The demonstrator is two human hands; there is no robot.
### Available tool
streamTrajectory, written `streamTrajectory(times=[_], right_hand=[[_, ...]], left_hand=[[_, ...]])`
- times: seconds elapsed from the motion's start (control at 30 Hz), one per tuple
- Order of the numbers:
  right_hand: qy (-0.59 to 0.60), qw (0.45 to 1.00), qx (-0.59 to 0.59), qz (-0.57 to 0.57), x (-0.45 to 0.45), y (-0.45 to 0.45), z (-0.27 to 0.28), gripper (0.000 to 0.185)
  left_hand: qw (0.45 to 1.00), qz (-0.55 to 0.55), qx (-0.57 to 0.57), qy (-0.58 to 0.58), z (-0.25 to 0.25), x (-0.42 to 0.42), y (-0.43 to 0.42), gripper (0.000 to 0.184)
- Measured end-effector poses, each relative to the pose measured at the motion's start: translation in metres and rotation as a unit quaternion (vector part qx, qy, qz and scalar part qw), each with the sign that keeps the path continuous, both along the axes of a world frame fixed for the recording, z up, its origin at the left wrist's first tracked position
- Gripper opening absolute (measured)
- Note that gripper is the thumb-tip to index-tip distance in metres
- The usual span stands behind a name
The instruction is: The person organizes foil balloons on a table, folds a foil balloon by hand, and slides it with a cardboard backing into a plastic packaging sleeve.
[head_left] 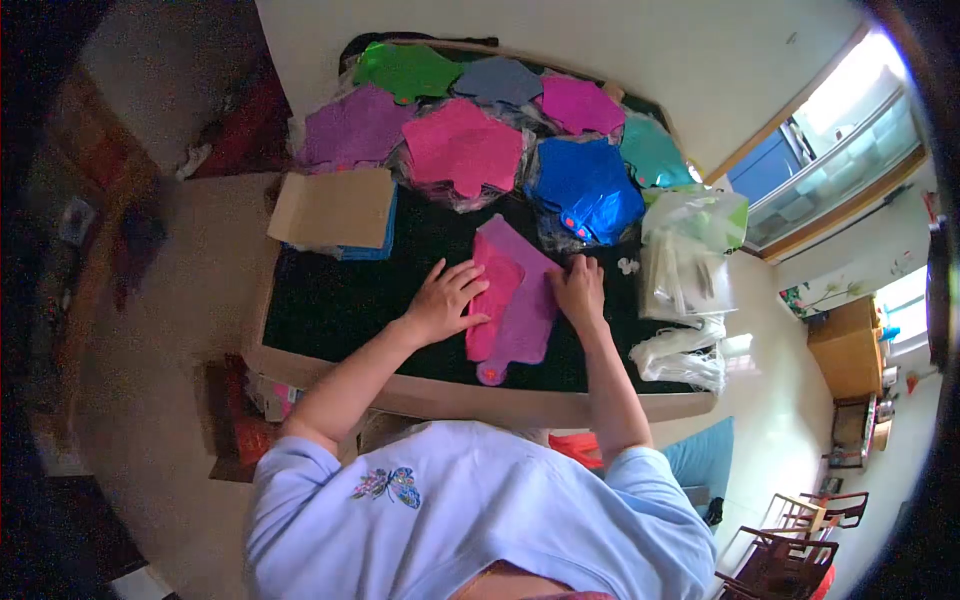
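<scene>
One purple piece point(533, 305) between left fingers point(463, 273), spread on pink layer point(500, 278), and right fingers point(579, 267), curled at edge, grip unclear.

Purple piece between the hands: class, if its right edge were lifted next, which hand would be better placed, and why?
Probably the right hand: it is at that edge of the purple piece. The left hand is on the opposite side, with its fingers over the pink piece.
</scene>
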State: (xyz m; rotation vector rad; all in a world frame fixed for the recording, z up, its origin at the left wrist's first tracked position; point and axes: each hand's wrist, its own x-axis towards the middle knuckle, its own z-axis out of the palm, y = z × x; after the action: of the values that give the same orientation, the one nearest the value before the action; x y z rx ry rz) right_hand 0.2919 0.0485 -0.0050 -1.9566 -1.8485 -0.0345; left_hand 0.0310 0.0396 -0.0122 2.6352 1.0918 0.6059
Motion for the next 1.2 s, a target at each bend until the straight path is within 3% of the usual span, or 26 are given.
streamTrajectory(times=[0.07,0.13,0.17,0.23,0.33,0.43,0.57,0.63,0.67,0.77,0.9,1.0,1.07,1.13,1.2], right_hand=[[0.004,0.999,-0.032,-0.010,-0.001,-0.001,-0.002,0.038],[0.127,0.992,0.004,0.029,-0.005,-0.006,0.003,0.044],[0.127,0.991,0.001,0.028,-0.006,-0.011,0.007,0.044],[0.289,0.950,-0.111,-0.044,-0.015,-0.023,0.032,0.049],[0.304,0.944,-0.090,-0.087,0.005,-0.018,-0.010,0.054],[0.213,0.977,-0.010,-0.016,-0.001,-0.018,-0.005,0.051],[0.213,0.976,0.030,0.020,-0.039,-0.012,0.020,0.047],[0.250,0.961,0.000,0.118,-0.060,-0.010,0.034,0.051],[0.246,0.957,0.044,0.149,-0.073,-0.009,0.036,0.044],[0.209,0.960,-0.072,0.172,-0.085,-0.004,0.019,0.031],[0.264,0.931,-0.087,0.237,-0.073,0.001,0.013,0.024],[0.313,0.905,-0.101,0.270,-0.068,0.001,0.006,0.020],[0.243,0.923,-0.026,0.297,-0.067,-0.001,-0.003,0.015],[0.113,0.956,0.072,0.262,-0.068,-0.011,0.011,0.026],[0.087,0.964,0.125,0.218,-0.063,-0.015,0.003,0.034]], left_hand=[[1.000,0.000,-0.001,-0.006,-0.001,0.000,0.000,0.053],[1.000,-0.001,-0.005,-0.012,-0.003,0.000,-0.001,0.054],[1.000,0.002,-0.002,-0.010,-0.004,0.000,0.000,0.054],[1.000,0.005,-0.001,-0.009,-0.003,0.001,0.000,0.053],[1.000,0.009,-0.009,-0.015,-0.002,0.001,0.000,0.054],[1.000,0.006,-0.002,-0.015,-0.003,0.000,-0.001,0.054],[1.000,0.005,0.006,0.004,-0.003,0.000,0.001,0.055],[1.000,0.007,0.006,0.025,-0.003,0.000,0.000,0.057],[0.999,0.007,-0.003,0.037,-0.001,0.000,0.000,0.059],[1.000,0.014,-0.010,0.022,-0.007,0.001,0.001,0.063],[0.998,0.023,-0.037,-0.040,-0.004,0.002,-0.001,0.065],[0.999,0.005,0.000,0.034,-0.002,0.002,-0.001,0.063],[0.999,-0.007,-0.004,0.036,0.000,0.002,0.000,0.061],[0.999,-0.005,-0.011,0.034,0.004,0.007,-0.001,0.057],[0.999,0.005,-0.023,0.041,0.011,0.012,-0.006,0.056]])
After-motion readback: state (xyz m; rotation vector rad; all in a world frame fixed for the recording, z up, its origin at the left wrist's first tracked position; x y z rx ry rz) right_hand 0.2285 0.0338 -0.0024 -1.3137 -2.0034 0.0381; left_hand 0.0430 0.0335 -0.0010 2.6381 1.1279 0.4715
